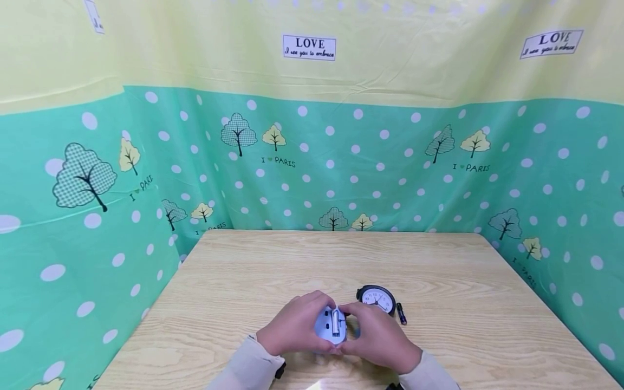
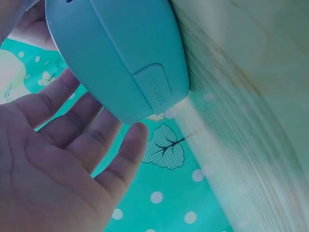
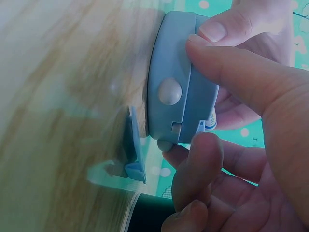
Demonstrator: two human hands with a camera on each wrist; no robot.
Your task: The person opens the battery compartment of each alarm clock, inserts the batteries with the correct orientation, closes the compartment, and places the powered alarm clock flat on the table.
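A small light-blue alarm clock (image 1: 324,325) lies face down on the table, its back with two black knobs turned up. An uncovered battery slot there holds a light-coloured battery (image 1: 335,322). My left hand (image 1: 303,323) grips the clock's left side; in the left wrist view its fingers lie along the curved blue casing (image 2: 120,58). From the right, my right hand (image 1: 379,335) holds the other side, thumb at the near edge and fingertips by the slot's far end. A loose blue battery cover (image 3: 137,147) rests on the table beside the clock in the right wrist view.
Just behind my right hand lies a black round clock (image 1: 377,299) with a white face. A small dark cylinder (image 1: 401,313), like a battery, is right of it. Patterned green and yellow curtains (image 1: 351,162) surround the wooden table (image 1: 273,260).
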